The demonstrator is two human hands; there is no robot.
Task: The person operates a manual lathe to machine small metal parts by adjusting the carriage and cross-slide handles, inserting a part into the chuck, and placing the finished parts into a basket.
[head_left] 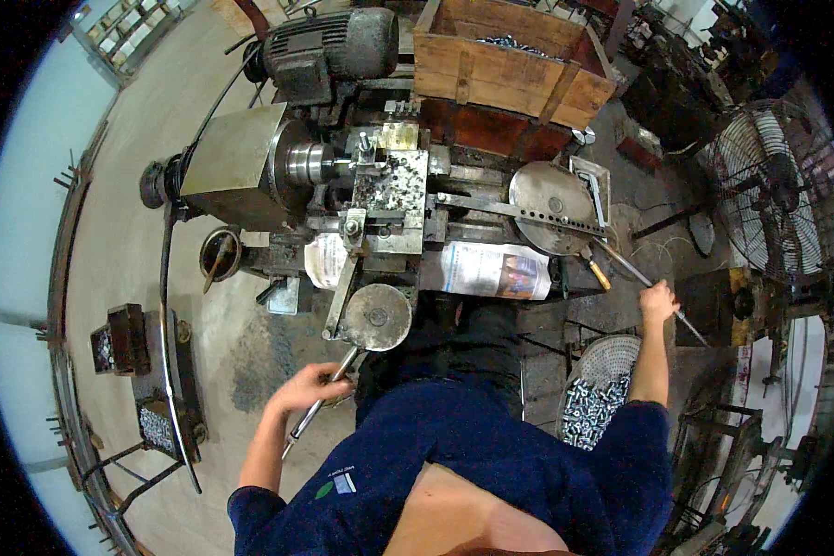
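Note:
A metal lathe-like machine point(389, 190) stands before me, its spindle chuck point(308, 165) pointing right toward the tool slide. My left hand point(308, 389) is closed around a steel lever rod point(303, 424) that slants down from a round metal disc point(377, 317). Off to the right, my right hand point(658, 303) grips a longer steel lever point(623, 262), which runs from beside a larger round plate point(556, 206). A flat bar with a row of holes point(519, 211) links that plate to the machine. Whatever sits in the chuck is too small to make out.
A wooden crate point(500, 69) of metal parts stands behind the machine, beside an electric motor point(329, 46). A basket of bolts point(595, 403) lies near my right forearm. A large fan point(778, 190) is at right. Newspaper point(496, 271) covers the machine's front. Parts trays point(162, 428) stand left.

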